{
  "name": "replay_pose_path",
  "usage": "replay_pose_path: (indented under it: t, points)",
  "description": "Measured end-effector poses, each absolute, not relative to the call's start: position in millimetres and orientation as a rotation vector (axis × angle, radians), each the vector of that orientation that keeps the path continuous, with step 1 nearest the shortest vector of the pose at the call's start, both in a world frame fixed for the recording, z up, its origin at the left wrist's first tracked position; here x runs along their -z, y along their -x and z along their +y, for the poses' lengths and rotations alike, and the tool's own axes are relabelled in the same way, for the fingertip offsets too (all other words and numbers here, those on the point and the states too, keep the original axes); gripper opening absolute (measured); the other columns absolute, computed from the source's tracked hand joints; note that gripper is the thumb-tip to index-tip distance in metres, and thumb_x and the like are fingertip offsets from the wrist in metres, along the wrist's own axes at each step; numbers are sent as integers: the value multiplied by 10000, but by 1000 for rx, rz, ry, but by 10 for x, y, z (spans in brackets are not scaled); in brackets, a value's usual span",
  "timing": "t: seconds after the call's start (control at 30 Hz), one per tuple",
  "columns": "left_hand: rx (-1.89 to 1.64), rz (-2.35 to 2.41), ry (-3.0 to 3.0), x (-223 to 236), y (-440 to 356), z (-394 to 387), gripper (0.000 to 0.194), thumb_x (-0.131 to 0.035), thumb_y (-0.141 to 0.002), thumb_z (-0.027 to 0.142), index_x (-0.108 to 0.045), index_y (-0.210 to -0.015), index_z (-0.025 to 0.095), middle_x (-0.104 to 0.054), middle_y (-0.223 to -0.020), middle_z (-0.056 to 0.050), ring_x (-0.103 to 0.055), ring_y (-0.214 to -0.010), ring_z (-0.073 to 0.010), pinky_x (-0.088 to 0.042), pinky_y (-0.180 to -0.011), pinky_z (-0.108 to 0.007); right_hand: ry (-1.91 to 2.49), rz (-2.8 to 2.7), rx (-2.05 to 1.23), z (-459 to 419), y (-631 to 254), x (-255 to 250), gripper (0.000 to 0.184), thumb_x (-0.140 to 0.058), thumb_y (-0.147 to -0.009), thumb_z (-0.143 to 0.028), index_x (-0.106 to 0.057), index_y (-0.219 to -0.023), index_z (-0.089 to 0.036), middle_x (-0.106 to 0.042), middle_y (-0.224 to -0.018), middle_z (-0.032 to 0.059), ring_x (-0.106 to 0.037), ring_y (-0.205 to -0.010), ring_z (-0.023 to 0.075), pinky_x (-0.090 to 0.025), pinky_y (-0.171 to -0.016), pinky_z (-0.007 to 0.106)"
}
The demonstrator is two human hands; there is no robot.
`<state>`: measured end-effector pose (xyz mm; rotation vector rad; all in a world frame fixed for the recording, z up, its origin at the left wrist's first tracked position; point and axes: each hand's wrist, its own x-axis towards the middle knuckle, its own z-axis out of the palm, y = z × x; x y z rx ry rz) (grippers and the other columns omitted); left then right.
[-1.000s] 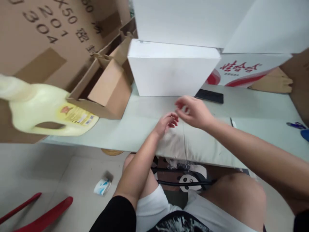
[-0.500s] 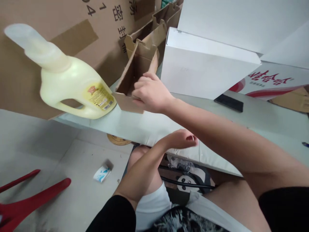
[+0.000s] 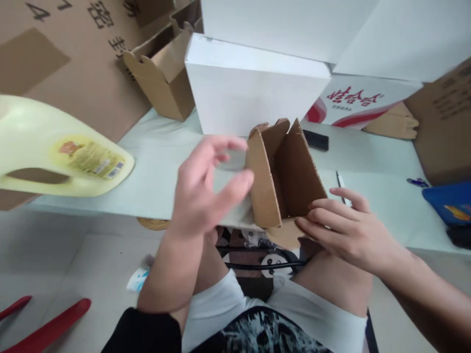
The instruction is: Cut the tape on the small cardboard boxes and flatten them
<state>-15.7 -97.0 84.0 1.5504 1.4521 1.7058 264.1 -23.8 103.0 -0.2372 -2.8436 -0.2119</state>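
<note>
Standing open at the near edge of the bench (image 3: 147, 162), a small cardboard box (image 3: 265, 184) has its near flap jutting out over the person's lap. The left hand (image 3: 202, 191) is spread beside its left wall, thumb and fingers well apart; motion blur hides whether the thumb touches the cardboard. The right hand (image 3: 340, 223) lays its fingers side by side on the near right corner, thumb raised; whether it pinches the cardboard cannot be told.

A white box (image 3: 257, 98) blocks the space just behind. To its right stand a carton with red lettering (image 3: 355, 100) and, in front of that, a dark phone (image 3: 318, 141), its left end covered by the small box. A pen (image 3: 341, 181) lies beyond the right hand, which hides its lower part. Farther right is a blue pouch (image 3: 447, 201), cut off by the frame.

On the left, a second cardboard box (image 3: 172, 86) leans close to the white one, and a yellow jug (image 3: 91, 166) loses its top to the picture's edge. The left forearm partly covers a white-and-blue object (image 3: 137, 279) on the floor, hard to identify.
</note>
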Motion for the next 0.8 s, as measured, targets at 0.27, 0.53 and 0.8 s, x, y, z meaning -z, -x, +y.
replay_pose_path:
  t: [0.27,0.53,0.8]
  points:
    - [-1372,1458,-1473,-238,-154,-40,549,-636,-833,291,-477,-1358,293,-592,-1465,-88,-583,-1365,-295,-566,-1022,-410,371,-2671,39,-138,-2841,-792,45,-666,-1027,-333,-678,-1020,-290,-769,-870,4,-723,-925,242,-440,-980,493]
    - [-1334,1559,-1631,-150,-127,-99,801,-692,-862,719,-400,-1470,287,-544,-1531,-142,-512,-1461,-335,-452,-1192,-493,769,-2153,-365,-167,-2763,-253,843,-764,-908,-270,-318,-1612,-399,-591,-1469,134,-645,-1312,366,-609,-1011,576]
    - [-1385,1506,-1598,-122,-117,-146,715,-571,-953,725,-375,-1511,324,-489,-1588,-127,-474,-1499,-326,-489,-1145,-463,932,-2054,-539,-233,-2755,-26,629,-622,-957,-195,-437,-1533,-367,-673,-1363,123,-739,-1165,315,-671,-873,493]
